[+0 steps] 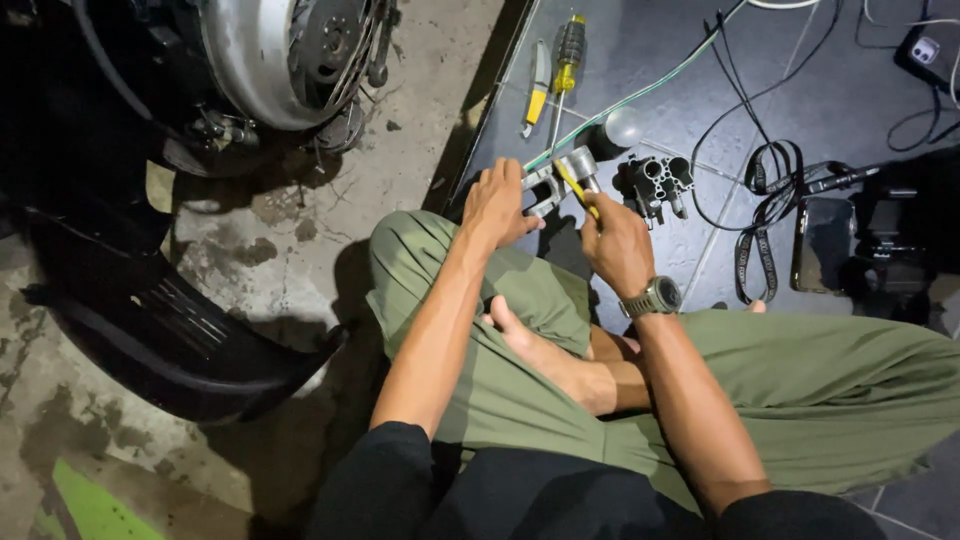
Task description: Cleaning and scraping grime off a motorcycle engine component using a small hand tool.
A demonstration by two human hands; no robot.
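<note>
Dark tiled floor point(850, 110): your left hand point(497, 205) grips the metal part point(562, 175); your right hand point(617, 243), fingers closed on the yellow-handled tool point(577, 188), should work it steadily.

Count: two screwdrivers point(566, 62), one silver metal part point(562, 172), one black ported block point(655, 182), one phone point(822, 244), two hands point(497, 203).

We have single view only: head-worn camera, looking steeply down from above seated person's lap. Facing forward over crossed legs toward dark tiled floor point(830, 110) ahead. Near range: forearms fill frame centre. Scooter wheel point(290, 50) cut off at upper left edge; concrete ground point(300, 230) at left. No second view to share.
</note>
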